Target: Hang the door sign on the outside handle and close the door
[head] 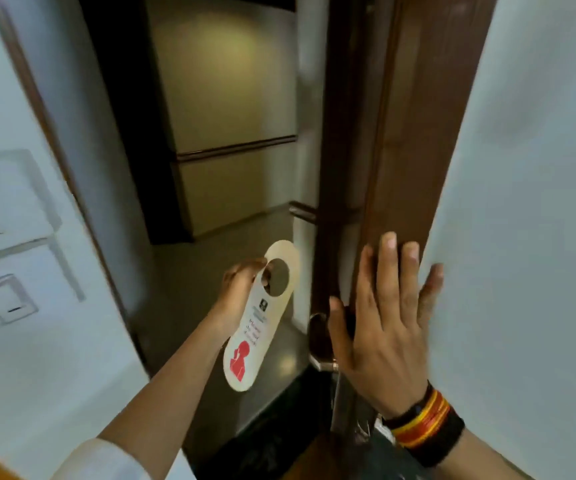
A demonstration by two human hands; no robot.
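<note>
My left hand (241,282) grips a cream door sign (262,320) near its round hole; the sign hangs down, showing red print and a red figure. It is held in the open doorway, just left of the dark brown door edge (401,150). My right hand (383,323) lies flat with fingers spread against the door edge, its thumb beside the metal handle plate (317,344). The handle itself is mostly hidden behind my right hand. The door stands open, its white face (529,202) on the right.
A white wall (20,271) with a switch panel (8,303) and the brown door frame stand at the left. Beyond the doorway is a dim corridor with a beige wall and a dark rail (234,147). A shiny dark floor lies below.
</note>
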